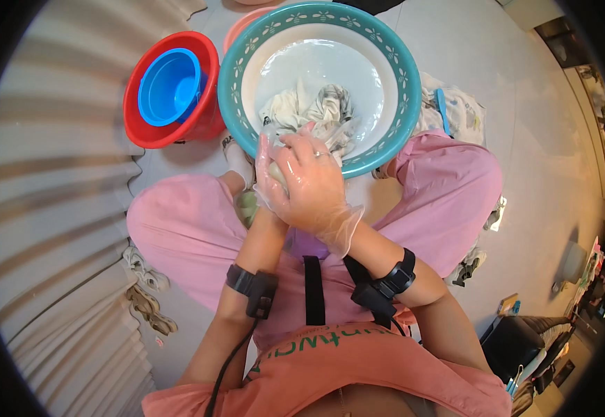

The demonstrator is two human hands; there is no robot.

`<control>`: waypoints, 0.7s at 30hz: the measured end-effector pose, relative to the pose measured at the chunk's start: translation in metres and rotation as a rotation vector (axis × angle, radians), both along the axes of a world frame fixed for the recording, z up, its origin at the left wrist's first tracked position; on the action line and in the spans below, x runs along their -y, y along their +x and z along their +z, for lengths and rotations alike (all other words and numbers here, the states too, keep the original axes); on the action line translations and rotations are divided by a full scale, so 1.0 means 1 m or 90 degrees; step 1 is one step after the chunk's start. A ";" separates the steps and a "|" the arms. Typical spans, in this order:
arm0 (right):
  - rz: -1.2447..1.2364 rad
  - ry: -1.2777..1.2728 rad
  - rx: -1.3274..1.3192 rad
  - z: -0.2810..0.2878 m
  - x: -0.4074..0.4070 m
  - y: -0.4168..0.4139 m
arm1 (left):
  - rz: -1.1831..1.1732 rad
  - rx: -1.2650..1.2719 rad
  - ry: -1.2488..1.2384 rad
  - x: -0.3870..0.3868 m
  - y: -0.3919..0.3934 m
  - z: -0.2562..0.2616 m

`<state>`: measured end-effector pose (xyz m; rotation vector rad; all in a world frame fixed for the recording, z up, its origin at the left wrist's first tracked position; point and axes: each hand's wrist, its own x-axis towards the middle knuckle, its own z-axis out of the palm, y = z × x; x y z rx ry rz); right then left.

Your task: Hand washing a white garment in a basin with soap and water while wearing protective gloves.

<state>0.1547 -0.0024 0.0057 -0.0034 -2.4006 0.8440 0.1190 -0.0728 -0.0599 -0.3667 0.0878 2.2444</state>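
Observation:
Both my hands wear clear, wet disposable gloves and are pressed together over the near rim of a large teal-and-white plastic basin (412, 99). A smooth pale bar (277, 174), perhaps soap, shows between them. My left hand (266, 164) holds it from the left side, mostly covered. Across it lies my right hand (307, 177), palm down, a ring visible through the glove. Just beyond the fingertips, bunched white cloth with grey patterning (328, 104) sits partly in the basin's cloudy water (323, 62).
A blue bucket (169, 88) stands inside a red basin (135, 117) to the left. At right, a blue-handled tool (442, 112) rests on printed white cloth (469, 122). Curtains (62, 172) hang along the left, with shoes (148, 310) below. A black seat (511, 344) is at lower right.

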 end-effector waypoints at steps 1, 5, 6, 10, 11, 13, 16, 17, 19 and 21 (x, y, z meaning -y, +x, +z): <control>-0.002 0.000 0.001 -0.009 -0.005 -0.001 | 0.009 0.018 -0.014 0.000 0.000 0.003; -0.059 0.013 0.131 -0.036 -0.034 -0.017 | -0.011 -0.012 -0.062 -0.004 0.001 -0.004; -0.101 -0.016 0.214 -0.037 -0.040 -0.023 | -0.029 -0.023 -0.041 -0.005 0.002 -0.001; -0.111 -0.188 0.323 -0.074 -0.088 -0.038 | -0.076 -0.036 0.040 -0.003 0.002 -0.004; -0.032 -0.347 0.354 -0.091 -0.102 -0.039 | -0.078 -0.038 0.043 -0.004 0.001 -0.002; 0.054 -0.508 0.385 -0.091 -0.104 -0.039 | -0.095 -0.034 0.034 0.000 -0.001 0.002; -0.002 -0.526 0.294 -0.079 -0.089 -0.026 | -0.087 -0.049 0.011 -0.003 -0.003 0.005; -0.019 -0.302 0.220 -0.070 -0.072 -0.018 | -0.088 -0.049 0.011 -0.004 -0.005 0.002; 0.000 -0.053 0.103 -0.035 -0.019 -0.001 | 0.005 -0.032 0.070 0.003 -0.005 -0.009; 0.020 -0.017 0.063 -0.030 -0.005 0.002 | 0.007 -0.048 0.075 0.000 -0.003 -0.015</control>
